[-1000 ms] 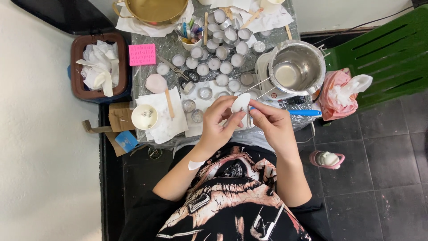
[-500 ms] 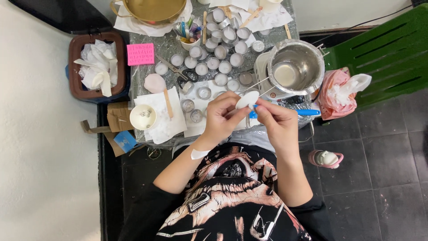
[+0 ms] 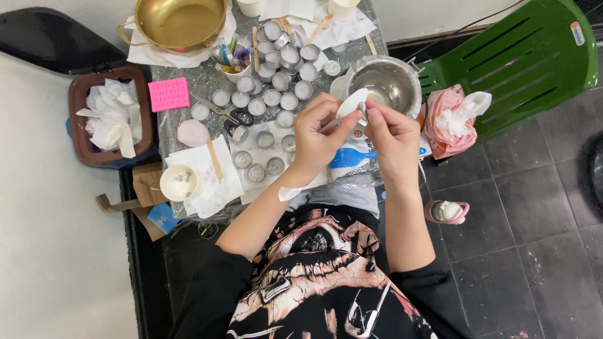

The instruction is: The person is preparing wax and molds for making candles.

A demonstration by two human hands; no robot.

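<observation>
Holding a white shell (image 3: 352,102) up at 12 o'clock, the left hand (image 3: 317,132) pinches it; the right hand (image 3: 392,135) pinches its edge, just before the pot (image 3: 402,75) on the desk (image 3: 207,81).

I see dark floor tiles (image 3: 534,207) at four o'clock, a green plastic chair (image 3: 521,56) at two, a pale wall (image 3: 56,251) at eight
</observation>
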